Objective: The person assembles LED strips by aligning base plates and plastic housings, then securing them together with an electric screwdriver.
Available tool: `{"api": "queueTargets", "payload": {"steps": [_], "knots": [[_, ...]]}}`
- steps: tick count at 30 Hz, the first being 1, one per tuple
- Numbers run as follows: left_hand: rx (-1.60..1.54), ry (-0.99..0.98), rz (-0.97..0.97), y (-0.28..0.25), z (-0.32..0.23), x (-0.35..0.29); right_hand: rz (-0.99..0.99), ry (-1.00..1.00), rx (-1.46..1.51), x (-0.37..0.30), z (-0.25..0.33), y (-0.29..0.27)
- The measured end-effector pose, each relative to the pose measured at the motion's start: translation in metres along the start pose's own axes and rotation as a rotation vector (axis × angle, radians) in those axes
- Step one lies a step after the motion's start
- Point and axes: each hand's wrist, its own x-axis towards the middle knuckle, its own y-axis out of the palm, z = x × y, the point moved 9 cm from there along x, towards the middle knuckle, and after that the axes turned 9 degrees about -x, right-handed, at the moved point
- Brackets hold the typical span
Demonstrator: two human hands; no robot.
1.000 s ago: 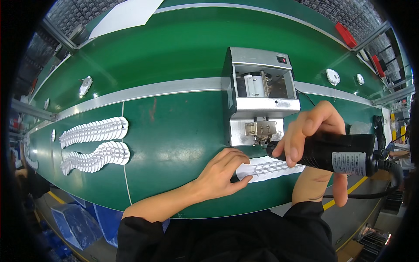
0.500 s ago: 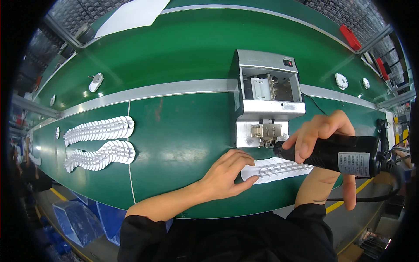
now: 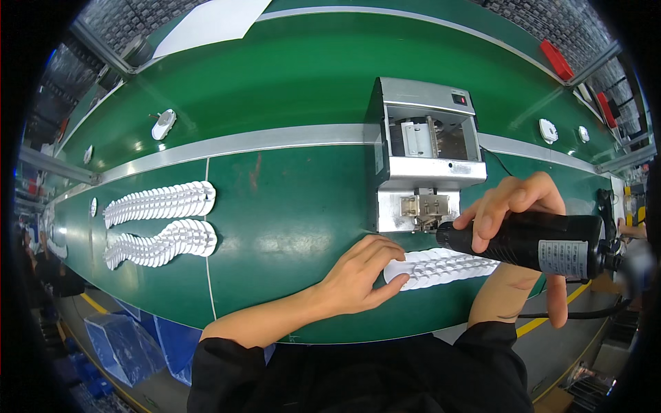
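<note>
One black cylindrical tool (image 3: 520, 241) near overlapping white pieces (image 3: 447, 268)

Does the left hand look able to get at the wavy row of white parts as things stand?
Probably yes: nothing stands between the left hand and the wavy row of white parts, only green bench, though the hand would first have to leave the row of white parts it touches.

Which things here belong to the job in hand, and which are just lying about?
In hand, it seems:
- black corded tool, held in the right hand
- row of white parts, touched by the left hand
- silver machine, by the tool's tip

Apparently lying about:
- white sheet
- red tray
</note>
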Motion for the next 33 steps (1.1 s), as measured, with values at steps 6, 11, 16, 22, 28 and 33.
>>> {"api": "queueTargets", "payload": {"steps": [6,11,16,22,28,33], "knots": [[0.009,0.014,-0.018,0.0,-0.002,0.0,-0.076,0.079,0.01,-0.006,-0.006,0.001],[0.001,-0.018,0.016,0.002,0.002,-0.001,-0.14,0.146,0.015,-0.011,-0.01,-0.003],[0.01,-0.006,0.021,0.003,0.002,0.003,0.103,-0.017,-0.111,-0.001,0.008,0.006],[0.031,-0.012,-0.01,-0.004,0.004,-0.006,-0.198,-0.225,0.256,-0.001,0.043,0.001],[0.002,0.017,-0.015,0.001,0.002,-0.003,-0.676,-0.408,-0.038,-0.024,0.079,-0.035],[0.023,0.013,-0.012,0.001,0.004,-0.005,-0.737,-0.381,-0.127,-0.032,0.066,-0.049]]}}
